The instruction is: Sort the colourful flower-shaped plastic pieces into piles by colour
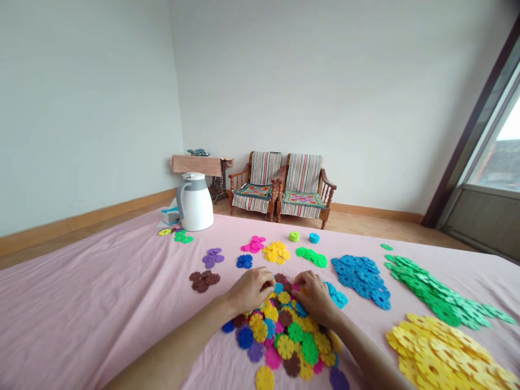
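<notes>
A mixed pile of colourful notched plastic discs (285,346) lies in front of me on a pink cloth (134,303). My left hand (252,290) is at the pile's far left edge, fingers curled in toward the discs. Opposite it, my right hand (316,295) bends its fingers over the pile's far right side, close to pink and brown discs. What either hand has between its fingertips is hidden. Just beyond the right hand are light blue discs (337,296); brown discs (204,281) lie left of my left hand.
Single-colour heaps surround the pile: blue (361,279), green (441,292) and large yellow discs (447,355) to the right, smaller purple (213,258), pink (253,245) and yellow groups (276,252) behind. A white jug (197,206) stands back left. Two wooden armchairs (303,187) are beyond.
</notes>
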